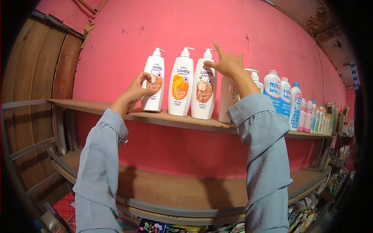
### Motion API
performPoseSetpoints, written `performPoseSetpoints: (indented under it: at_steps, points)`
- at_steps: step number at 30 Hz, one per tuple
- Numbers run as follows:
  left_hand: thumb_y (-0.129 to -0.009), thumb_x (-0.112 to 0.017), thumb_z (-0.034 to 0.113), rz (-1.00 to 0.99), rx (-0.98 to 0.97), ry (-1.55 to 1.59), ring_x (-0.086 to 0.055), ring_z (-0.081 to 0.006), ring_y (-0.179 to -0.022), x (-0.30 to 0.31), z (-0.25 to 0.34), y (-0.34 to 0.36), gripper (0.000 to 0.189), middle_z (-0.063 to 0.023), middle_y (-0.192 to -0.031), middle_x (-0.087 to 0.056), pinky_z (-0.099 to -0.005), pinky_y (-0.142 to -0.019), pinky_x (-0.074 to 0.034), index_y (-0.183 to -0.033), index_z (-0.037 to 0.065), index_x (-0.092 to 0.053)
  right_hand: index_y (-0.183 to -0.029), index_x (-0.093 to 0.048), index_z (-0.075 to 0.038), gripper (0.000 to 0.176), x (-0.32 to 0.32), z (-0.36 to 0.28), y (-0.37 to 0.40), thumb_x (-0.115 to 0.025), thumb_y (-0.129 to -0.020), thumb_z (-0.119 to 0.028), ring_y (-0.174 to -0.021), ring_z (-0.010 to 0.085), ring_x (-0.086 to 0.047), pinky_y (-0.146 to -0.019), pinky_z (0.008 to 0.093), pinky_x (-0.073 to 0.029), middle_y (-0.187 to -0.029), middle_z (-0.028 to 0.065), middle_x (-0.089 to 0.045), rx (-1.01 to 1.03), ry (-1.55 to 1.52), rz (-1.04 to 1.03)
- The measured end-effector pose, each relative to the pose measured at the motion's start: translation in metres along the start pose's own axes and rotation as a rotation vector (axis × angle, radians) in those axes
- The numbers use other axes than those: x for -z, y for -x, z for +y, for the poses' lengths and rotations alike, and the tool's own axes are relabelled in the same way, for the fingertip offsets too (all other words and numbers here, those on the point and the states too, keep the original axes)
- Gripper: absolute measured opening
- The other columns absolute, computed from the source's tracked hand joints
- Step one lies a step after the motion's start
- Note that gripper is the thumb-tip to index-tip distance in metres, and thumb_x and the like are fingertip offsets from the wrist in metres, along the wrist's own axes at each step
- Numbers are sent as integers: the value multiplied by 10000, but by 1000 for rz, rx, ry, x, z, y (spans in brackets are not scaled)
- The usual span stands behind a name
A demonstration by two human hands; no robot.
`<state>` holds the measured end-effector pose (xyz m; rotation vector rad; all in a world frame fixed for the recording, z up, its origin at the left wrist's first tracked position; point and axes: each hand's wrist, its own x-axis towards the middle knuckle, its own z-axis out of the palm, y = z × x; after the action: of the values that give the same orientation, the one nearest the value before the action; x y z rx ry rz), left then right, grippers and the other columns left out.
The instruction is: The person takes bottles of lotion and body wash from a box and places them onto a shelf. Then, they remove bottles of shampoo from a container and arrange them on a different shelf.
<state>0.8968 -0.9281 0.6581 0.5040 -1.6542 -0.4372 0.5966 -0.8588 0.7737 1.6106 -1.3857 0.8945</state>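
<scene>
Three white Lovely pump bottles stand on the upper shelf (93,105). My left hand (139,90) is at the leftmost bottle (154,101), its thumb and a finger curved against the front and left side. The middle bottle (180,83) has an orange label, and neither hand touches it. My right hand (227,62) is raised with spread fingers at the upper right of the third bottle (203,99), the thumb by its shoulder. Behind my right wrist, a beige Shinzui bottle (227,99) is partly hidden.
Farther right on the shelf are mitu baby bottles (272,87), pink bottles (305,116) and several small ones (322,120). A lower wooden shelf (171,188) runs beneath. Packaged goods lie at the bottom. A pink wall rises behind, with wooden boards at left.
</scene>
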Motion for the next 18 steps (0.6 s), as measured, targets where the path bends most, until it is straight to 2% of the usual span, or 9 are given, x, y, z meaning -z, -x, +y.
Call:
performPoseSetpoints:
  at_steps: [4,7,10,13,16,18]
  points:
    - [-756,-724,24,2,81,-111,-490,-221,-1121,11,4,2,489,-118,-1226,-475,-377,-781,-548,-1099,129,-391,-1473,-256,-179,876,-10,-4,-5,-590,-781,-600,-1250,325,-479,-1096,631,-104,-1217,163,-606,0,-39,-31]
    - [-768,-737,71,-62,91,-208,-502,-227,-1107,18,15,7,494,-127,-1228,-474,-394,-761,-546,-1100,134,-376,-1471,-264,-216,920,-22,5,-13,-631,-737,-633,-1141,337,-563,-1089,613,-108,-1104,157,-650,93,-104,63]
    - [-782,-724,72,-125,36,-319,-523,-228,-1081,19,14,3,476,-125,-1228,-482,-383,-756,-541,-1091,135,-368,-1473,-267,-218,959,-13,15,-16,-678,-702,-614,-1111,309,-584,-1084,609,-113,-1034,136,-663,108,-179,-63]
    - [-796,-712,76,-133,-88,-427,-541,-227,-1050,18,-2,-7,457,-139,-1246,-481,-375,-761,-536,-1079,132,-358,-1472,-279,-226,1028,-12,13,-12,-754,-634,-584,-1057,297,-607,-1061,560,-224,-986,133,-664,112,-180,-50]
    - [-784,-722,75,-132,10,-216,-532,-228,-1081,20,-9,-10,511,-160,-1240,-482,-368,-772,-532,-1134,129,-353,-1470,-290,-243,1090,-25,20,-23,-809,-567,-567,-1012,298,-620,-996,490,-349,-964,143,-663,172,-262,5]
    - [-778,-731,85,-73,47,-219,-530,-240,-1099,18,-6,-5,588,-181,-1246,-470,-379,-790,-537,-1202,138,-327,-1468,-296,-247,1094,-25,26,-24,-839,-558,-521,-1000,296,-620,-938,449,-401,-964,154,-661,179,-341,-2]
